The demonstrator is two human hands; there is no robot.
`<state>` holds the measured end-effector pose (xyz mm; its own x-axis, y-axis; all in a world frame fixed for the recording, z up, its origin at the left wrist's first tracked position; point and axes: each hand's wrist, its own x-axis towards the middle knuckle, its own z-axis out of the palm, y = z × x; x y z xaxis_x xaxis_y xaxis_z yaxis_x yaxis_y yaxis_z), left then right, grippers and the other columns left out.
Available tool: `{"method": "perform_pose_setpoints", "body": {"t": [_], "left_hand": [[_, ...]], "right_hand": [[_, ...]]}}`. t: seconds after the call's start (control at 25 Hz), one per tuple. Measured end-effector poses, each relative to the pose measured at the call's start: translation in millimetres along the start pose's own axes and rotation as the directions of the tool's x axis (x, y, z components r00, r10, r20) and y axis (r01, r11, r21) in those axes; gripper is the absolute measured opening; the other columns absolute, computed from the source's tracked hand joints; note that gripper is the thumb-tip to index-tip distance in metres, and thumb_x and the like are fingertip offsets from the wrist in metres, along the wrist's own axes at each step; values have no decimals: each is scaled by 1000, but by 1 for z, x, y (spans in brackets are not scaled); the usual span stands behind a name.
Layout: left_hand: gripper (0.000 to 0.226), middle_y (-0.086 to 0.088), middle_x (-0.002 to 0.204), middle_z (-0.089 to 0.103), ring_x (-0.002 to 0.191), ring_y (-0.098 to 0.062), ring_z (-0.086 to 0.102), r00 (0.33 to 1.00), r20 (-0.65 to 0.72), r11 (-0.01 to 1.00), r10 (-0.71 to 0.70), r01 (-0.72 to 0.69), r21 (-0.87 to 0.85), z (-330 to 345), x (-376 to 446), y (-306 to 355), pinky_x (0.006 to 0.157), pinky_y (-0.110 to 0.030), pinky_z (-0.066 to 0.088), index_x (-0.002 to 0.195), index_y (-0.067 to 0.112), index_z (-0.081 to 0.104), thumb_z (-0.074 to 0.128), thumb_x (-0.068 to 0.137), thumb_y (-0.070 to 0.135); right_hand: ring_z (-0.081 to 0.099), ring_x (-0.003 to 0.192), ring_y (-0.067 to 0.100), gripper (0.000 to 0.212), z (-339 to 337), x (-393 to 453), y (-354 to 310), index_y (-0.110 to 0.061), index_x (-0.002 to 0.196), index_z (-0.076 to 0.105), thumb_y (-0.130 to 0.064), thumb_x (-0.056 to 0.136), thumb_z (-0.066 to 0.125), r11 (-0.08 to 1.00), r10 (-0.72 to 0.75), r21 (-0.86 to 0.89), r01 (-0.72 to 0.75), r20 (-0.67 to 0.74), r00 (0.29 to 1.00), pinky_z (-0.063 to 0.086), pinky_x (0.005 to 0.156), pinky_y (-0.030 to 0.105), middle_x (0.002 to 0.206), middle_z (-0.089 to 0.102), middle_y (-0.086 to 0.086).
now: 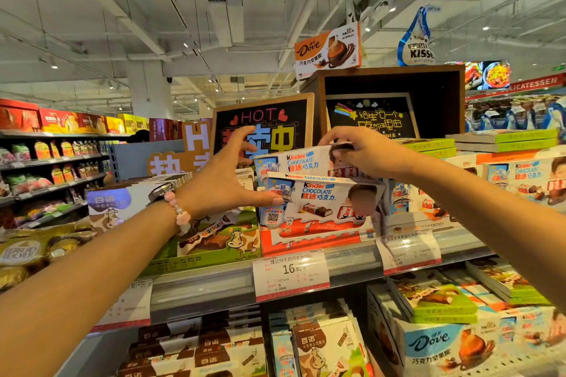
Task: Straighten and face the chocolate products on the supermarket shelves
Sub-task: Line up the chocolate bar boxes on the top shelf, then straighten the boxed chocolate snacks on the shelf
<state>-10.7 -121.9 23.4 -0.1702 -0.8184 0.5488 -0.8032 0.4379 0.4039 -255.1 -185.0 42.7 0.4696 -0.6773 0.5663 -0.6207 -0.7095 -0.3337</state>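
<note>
Right hand (364, 151) grips the rear Kinder box (303, 161) in the red tray (306, 240). Left hand (226, 180) is spread loose, thumb touching the front Kinder box (321, 199).

The right hand (364, 151) hides the rear Kinder box's (294, 162) right end; price label (291, 274) small print is unreadable.

White-and-red Kinder Chocolate box (321, 202) facing front, tilted, at top shelf edge, second Kinder box (294, 161) behind and above it, more Kinder boxes (526, 177) upright at right
</note>
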Motion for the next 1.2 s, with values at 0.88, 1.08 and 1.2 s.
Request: {"method": "perform_pose_setpoints", "body": {"t": [0.88,1.08,1.2], "left_hand": [[55,22,105,46,101,-3,48,982,69,960,176,-186,207,18,-3,55,78,-15,41,121,28,48,75,73,27],[50,17,113,42,108,-3,39,996,-45,968,79,-66,242,49,24,111,90,-24,33,115,30,52,67,74,54],[48,11,110,50,107,-7,45,997,-61,970,56,-40,240,80,48,148,89,-27,38,113,24,57,66,76,51]], "right_hand": [[49,118,9,38,-34,-38,-5,-22,130,52,-21,91,56,989,-140,-49,139,-18,990,40,96,25,132,53,-3],[59,104,12,28,-92,-56,43,-15,116,61,-14,89,58,988,-146,9,152,-226,963,48,94,32,117,62,0],[61,100,18,28,-130,-65,92,-11,115,63,-13,87,59,999,-14,-52,2,-218,976,49,92,36,111,65,7]]}}
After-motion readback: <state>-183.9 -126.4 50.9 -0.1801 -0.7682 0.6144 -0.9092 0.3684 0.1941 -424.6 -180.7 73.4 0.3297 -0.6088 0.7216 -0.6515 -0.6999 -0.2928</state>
